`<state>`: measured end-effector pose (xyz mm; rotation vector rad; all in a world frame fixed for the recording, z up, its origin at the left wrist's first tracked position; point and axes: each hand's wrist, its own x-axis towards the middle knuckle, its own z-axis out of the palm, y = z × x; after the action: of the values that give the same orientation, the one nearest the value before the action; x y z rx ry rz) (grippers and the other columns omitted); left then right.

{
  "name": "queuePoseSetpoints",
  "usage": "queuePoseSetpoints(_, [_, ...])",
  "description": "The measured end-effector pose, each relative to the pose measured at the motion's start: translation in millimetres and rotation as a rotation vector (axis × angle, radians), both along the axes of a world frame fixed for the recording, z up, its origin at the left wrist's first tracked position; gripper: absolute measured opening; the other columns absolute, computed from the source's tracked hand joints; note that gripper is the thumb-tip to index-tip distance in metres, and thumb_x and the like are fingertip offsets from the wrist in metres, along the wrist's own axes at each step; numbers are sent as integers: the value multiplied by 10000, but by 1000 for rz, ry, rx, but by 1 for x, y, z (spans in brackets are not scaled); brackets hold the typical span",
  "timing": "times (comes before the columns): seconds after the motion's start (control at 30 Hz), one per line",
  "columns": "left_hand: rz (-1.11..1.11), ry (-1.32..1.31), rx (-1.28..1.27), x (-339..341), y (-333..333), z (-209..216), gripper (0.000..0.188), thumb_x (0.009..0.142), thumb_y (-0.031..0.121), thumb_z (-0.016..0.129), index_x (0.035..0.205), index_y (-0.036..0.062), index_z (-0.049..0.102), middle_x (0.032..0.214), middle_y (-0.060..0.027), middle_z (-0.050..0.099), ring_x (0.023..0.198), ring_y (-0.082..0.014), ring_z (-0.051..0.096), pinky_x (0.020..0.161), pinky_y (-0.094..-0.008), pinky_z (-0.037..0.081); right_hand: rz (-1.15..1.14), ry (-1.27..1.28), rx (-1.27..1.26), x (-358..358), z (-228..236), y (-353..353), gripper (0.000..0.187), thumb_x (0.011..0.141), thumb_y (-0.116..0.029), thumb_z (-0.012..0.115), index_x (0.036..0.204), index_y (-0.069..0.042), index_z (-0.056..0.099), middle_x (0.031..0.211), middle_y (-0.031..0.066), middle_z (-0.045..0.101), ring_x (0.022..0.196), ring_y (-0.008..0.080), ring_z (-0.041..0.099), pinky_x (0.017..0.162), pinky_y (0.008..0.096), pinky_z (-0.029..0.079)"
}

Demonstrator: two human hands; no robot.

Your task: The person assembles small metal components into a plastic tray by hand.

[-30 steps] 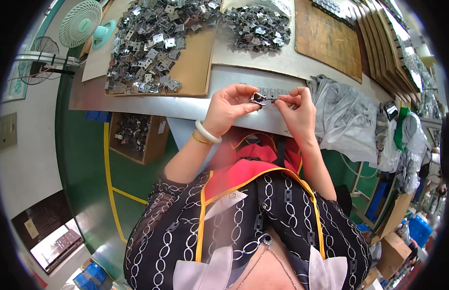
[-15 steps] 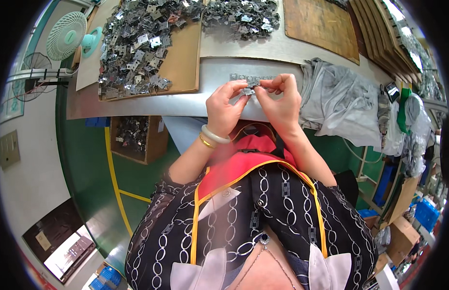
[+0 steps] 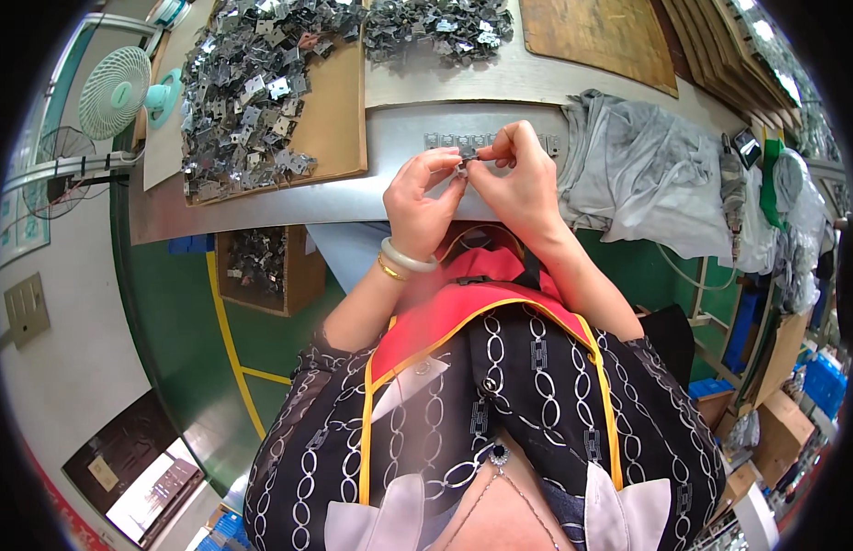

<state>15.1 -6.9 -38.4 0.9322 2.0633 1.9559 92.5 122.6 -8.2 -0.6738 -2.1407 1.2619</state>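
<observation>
My left hand [image 3: 423,200] and my right hand [image 3: 522,180] meet above the metal worktop [image 3: 325,200]. Between their fingertips is a small grey metal piece [image 3: 468,158], mostly covered by the fingers. The left thumb and forefinger pinch it from one side, and the right fingers, curled in, grip it from the other. Just beyond the hands, a flat row of punched metal plates [image 3: 439,140] lies on the worktop, partly hidden behind them.
A cardboard tray [image 3: 339,138] heaped with metal pieces [image 3: 252,101] stands left; another heap [image 3: 440,32] lies behind. Grey cloth [image 3: 642,188] covers the worktop's right side, near a wooden board [image 3: 596,37]. A fan [image 3: 118,92] stands far left. Below the worktop is an open box [image 3: 307,271].
The small metal piece has turned between my fingers, and less of it shows. My right fingers are curled tighter over it. The whole view has shifted slightly.
</observation>
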Motion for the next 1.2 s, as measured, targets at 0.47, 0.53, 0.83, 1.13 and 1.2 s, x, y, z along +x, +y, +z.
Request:
queuePoseSetpoints(0.47, [7, 53, 2, 3, 2, 4, 264, 781, -98, 769, 1009, 23, 714, 1088, -127, 735, 1007, -221, 725, 885, -329, 617, 86, -81, -17, 2, 4, 9, 240, 774, -82, 748, 895, -17, 551, 768, 76, 650, 715, 169, 649, 692, 307, 545])
queuePoseSetpoints(0.53, [-1, 118, -38, 3, 0, 0, 264, 777, -94, 770, 1008, 23, 715, 1074, -129, 740, 996, -228, 729, 877, -329, 616, 91, -83, 19, 2, -2, 8, 237, 779, -84, 744, 902, -16, 553, 768, 87, 653, 725, 185, 662, 696, 317, 550])
queuePoseSetpoints(0.83, [9, 146, -17, 5, 1, -2, 288, 743, -90, 780, 995, 30, 709, 1049, -128, 745, 971, -258, 732, 861, -342, 599, 76, -91, 148, 3, -7, 7, 243, 786, -66, 738, 924, -16, 544, 806, 114, 657, 735, 236, 673, 707, 341, 556])
queuePoseSetpoints(1.13, [-11, 306, -37, -2, -9, -2, 300, 728, -104, 772, 979, 41, 696, 1053, -125, 737, 1015, -291, 716, 900, -376, 579, 173, -113, -19, 4, -4, 15, 326, 786, -111, 824, 1033, -7, 638, 942, 86, 724, 855, 156, 689, 790, 294, 557])
queuePoseSetpoints(1.2, [-39, 355, -9, -2, -7, 7, 308, 724, -109, 770, 979, 48, 695, 1051, -117, 736, 1027, -296, 711, 902, -378, 578, 274, 7, -85, 8, -9, 23, 391, 790, -115, 838, 1125, 6, 676, 999, 80, 737, 902, 141, 686, 831, 290, 557])
